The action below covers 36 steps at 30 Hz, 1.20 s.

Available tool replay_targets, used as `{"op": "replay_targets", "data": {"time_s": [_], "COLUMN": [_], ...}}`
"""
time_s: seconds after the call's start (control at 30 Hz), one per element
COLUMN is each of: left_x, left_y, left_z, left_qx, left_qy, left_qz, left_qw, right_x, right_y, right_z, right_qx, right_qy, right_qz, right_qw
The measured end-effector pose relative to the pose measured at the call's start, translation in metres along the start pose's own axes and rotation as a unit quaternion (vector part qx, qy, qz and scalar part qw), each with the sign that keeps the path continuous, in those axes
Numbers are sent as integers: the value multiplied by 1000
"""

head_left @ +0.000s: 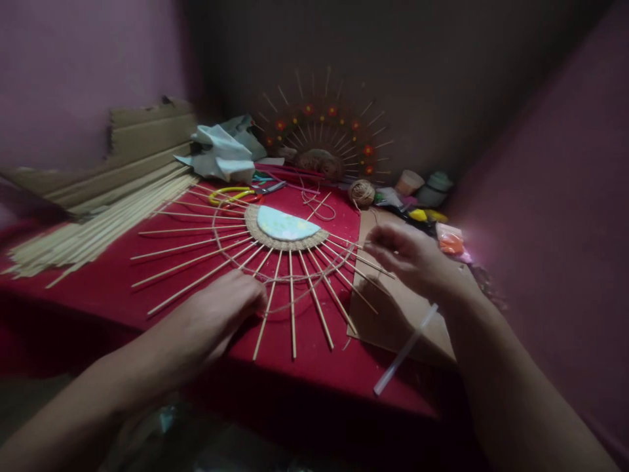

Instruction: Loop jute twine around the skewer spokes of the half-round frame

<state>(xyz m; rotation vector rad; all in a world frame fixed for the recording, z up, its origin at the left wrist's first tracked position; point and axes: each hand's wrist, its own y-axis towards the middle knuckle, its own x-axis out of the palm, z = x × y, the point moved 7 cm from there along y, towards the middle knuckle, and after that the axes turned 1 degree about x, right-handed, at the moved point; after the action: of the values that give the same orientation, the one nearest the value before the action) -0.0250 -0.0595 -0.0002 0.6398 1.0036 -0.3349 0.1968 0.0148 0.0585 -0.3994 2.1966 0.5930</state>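
Note:
A half-round piece on the red cloth has a pale blue fabric centre (pixel 287 223), a woven twine border (pixel 282 245) and thin wooden sticks (pixel 293 308) fanning outward. A loose loop of twine (pixel 289 280) runs across the sticks. My left hand (pixel 233 298) is closed at the front left of the fan, by the twine and a stick; its fingertips are partly hidden. Over the right end of the fan, my right hand (pixel 405 255) pinches a strand of the twine between thumb and fingers.
Bundled sticks (pixel 113 219) and cardboard (pixel 152 131) lie left. Behind are crumpled fabric (pixel 223 154), yellow-handled scissors (pixel 230 195), a twine ball (pixel 362 193) and a flowered fan (pixel 319 131). A glue stick (pixel 405 349) crosses a brown board (pixel 393 314) at right, near the table's front edge.

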Motion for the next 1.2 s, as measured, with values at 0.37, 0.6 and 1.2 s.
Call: {"op": "replay_targets", "data": {"time_s": [0.37, 0.6, 1.2], "left_x": [-20, -13, -24], "left_y": [4, 22, -12], "left_z": [-16, -5, -73], "left_qx": [-147, -63, -288], "left_qy": [-122, -19, -281], "left_qz": [15, -10, 72], "left_qw": [982, 998, 912], "right_x": [-3, 7, 12], "right_y": [36, 80, 62], "right_z": [-54, -91, -39], "right_qx": [-117, -161, -34], "right_qy": [-53, -106, 115], "right_qz": [89, 131, 236], "right_qw": [988, 972, 964]}}
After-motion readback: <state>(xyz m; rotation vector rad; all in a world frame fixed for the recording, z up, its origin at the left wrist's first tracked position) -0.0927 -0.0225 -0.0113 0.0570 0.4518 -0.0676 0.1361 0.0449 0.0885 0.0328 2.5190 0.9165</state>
